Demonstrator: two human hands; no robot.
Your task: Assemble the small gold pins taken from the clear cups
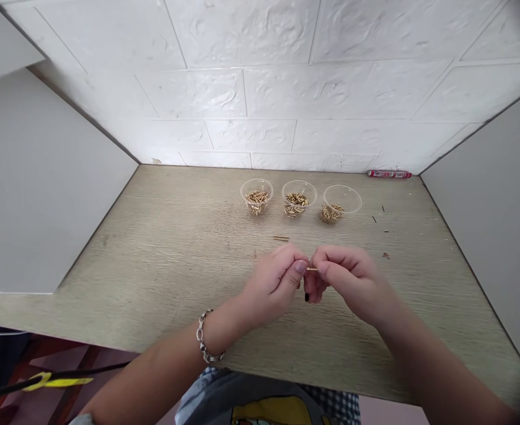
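Note:
A thin golden metal pin (312, 269) spans the small gap between my hands. My left hand (277, 277) is closed, with thumb and forefinger pinching the pin's left end. The thumb and forefinger of my right hand (348, 274) pinch its right end, and the other fingers curl below. A small black spot (306, 297) shows at those curled fingers; I cannot tell what it is. Just beyond my left hand, a few slender golden pins (280, 238) lie on the table.
Behind my hands stand three clear plastic cups, left (242, 192), middle (283, 193) and right (360, 203), holding small golden pieces. A pink marker-like tube (389, 174) lies against the white brick wall (268, 94). Dark slivers (374, 219) are scattered at right. Grey panels (485, 195) flank the table.

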